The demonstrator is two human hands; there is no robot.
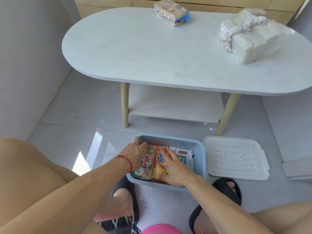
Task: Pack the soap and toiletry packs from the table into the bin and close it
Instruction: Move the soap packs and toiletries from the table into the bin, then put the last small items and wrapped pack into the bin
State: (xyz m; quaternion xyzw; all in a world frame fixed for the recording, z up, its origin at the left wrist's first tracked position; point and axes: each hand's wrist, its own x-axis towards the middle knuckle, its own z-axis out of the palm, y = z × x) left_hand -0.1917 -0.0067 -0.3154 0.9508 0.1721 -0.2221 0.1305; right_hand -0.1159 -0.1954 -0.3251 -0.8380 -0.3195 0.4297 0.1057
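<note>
Both inside bin (pixel 199 149), right grip (pixel 175 173) flat on orange pack (pixel 160 163), left grip (pixel 135 152) unclear

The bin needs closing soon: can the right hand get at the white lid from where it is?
Likely yes. The lid lies flat on the floor right beside the bin, nothing on it; the right hand only has to lift off the orange pack.

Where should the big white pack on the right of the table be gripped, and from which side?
Probably by the twisted plastic band that runs across the top of the white pack, with the hand coming down from above. The band stands raised like a handle, while the body of the pack looks too wide for one hand and its loose wrap may slip.
</note>
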